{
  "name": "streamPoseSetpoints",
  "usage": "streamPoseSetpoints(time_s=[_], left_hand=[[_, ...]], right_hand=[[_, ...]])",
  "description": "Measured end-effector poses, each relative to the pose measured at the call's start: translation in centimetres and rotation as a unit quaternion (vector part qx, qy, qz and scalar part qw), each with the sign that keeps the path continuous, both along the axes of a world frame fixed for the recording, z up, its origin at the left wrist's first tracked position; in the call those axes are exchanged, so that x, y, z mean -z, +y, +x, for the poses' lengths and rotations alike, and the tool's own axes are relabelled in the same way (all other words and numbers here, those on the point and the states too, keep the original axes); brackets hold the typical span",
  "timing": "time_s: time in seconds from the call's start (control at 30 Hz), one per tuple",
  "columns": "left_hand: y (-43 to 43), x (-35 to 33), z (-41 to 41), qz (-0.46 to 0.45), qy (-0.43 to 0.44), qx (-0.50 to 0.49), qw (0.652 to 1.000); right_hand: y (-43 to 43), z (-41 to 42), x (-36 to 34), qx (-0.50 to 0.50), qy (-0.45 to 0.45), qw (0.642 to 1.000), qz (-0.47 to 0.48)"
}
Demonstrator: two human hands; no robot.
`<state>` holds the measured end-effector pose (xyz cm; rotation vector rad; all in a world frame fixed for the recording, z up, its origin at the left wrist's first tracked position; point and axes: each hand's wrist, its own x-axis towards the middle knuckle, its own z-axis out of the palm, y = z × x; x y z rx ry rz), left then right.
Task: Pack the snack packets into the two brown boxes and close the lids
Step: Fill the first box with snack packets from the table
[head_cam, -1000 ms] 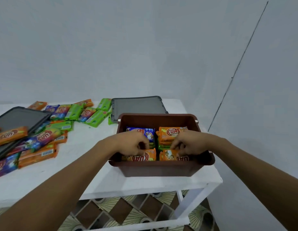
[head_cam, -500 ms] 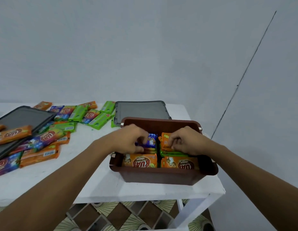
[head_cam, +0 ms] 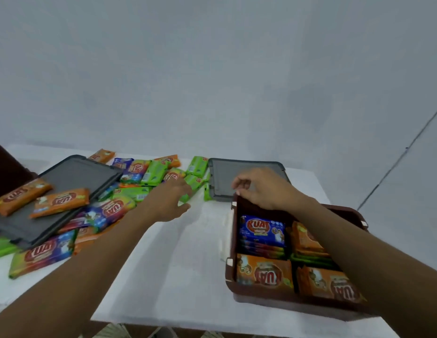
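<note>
Left hand (head_cam: 170,200) open above glossy green packets (head_cam: 190,184), right hand (head_cam: 261,189) loosely curled, seemingly empty, over rectangular brown box (head_cam: 273,301)

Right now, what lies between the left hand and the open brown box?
In the head view, only bare white table separates the left hand from the brown box; no packet lies in that stretch.

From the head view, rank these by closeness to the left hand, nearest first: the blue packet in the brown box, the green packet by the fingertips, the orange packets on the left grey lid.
From the left hand:
1. Green packet, at the fingertips.
2. Blue packet, to the right, in the brown box.
3. Orange packets, far left, lying on the grey lid.
</note>
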<state>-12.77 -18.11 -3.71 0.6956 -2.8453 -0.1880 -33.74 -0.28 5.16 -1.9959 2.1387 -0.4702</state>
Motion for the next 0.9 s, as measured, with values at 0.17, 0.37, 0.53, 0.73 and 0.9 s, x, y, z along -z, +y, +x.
streamPoseSetpoints(time_s=[0.17, 0.37, 0.53, 0.73, 0.9], left_hand=[[-4.0, 2.7, -1.1, -0.008, -0.133, 0.006, 0.991], [-6.0, 4.3, 0.0, -0.042, -0.110, 0.091, 0.989], [-6.7, 4.9, 1.4, -0.067, -0.041, 0.108, 0.991], [-8.8, 2.4, 1.3, 0.123, 0.047, 0.050, 0.990], [-11.1, 2.1, 2.5, 0.320, 0.079, -0.054, 0.942]], right_hand=[[-7.7, 1.3, 1.4, 0.017, 0.041, 0.995, 0.091], [-13.7, 1.7, 5.4, -0.009, 0.153, 0.966, 0.210], [-16.3, 2.5, 8.3, -0.044, 0.327, 0.905, 0.270], [-17.0, 2.9, 8.6, -0.076, 0.413, 0.873, 0.249], [-16.7, 4.2, 7.7, -0.113, 0.354, 0.905, 0.207]])
